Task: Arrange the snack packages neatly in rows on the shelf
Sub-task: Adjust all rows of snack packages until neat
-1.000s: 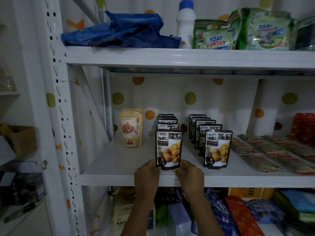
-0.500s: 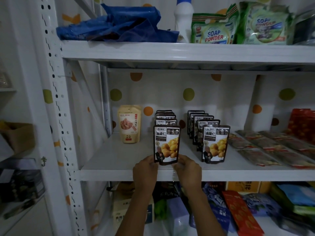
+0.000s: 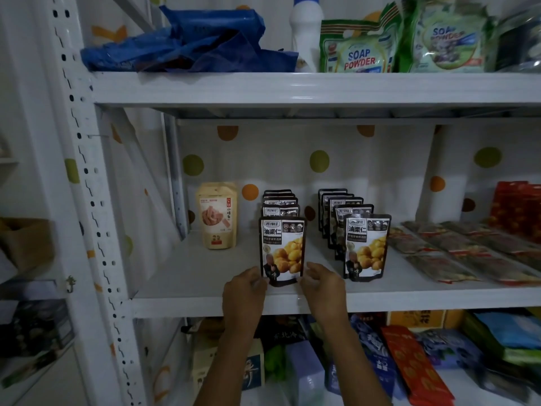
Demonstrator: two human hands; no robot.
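Note:
A black chestnut snack pouch (image 3: 282,249) stands upright at the front of the left row on the white middle shelf (image 3: 205,300). My left hand (image 3: 244,291) pinches its lower left corner and my right hand (image 3: 322,284) its lower right corner. Behind it stand several identical pouches (image 3: 279,205). To the right a second row of the same pouches (image 3: 366,246) runs front to back. A single beige snack pouch (image 3: 217,215) stands alone at the back left.
Flat red-trimmed packets (image 3: 456,250) lie in rows on the shelf's right side, with red packages (image 3: 518,206) behind. The upper shelf holds a blue bag (image 3: 190,42), a white bottle (image 3: 304,33) and soap powder bags (image 3: 360,51). The lower shelf is crowded with mixed packages (image 3: 409,364).
Both hands have stayed on the bottom corners of the front pouch, which keeps its upright place in the left row. The view has shifted slightly.

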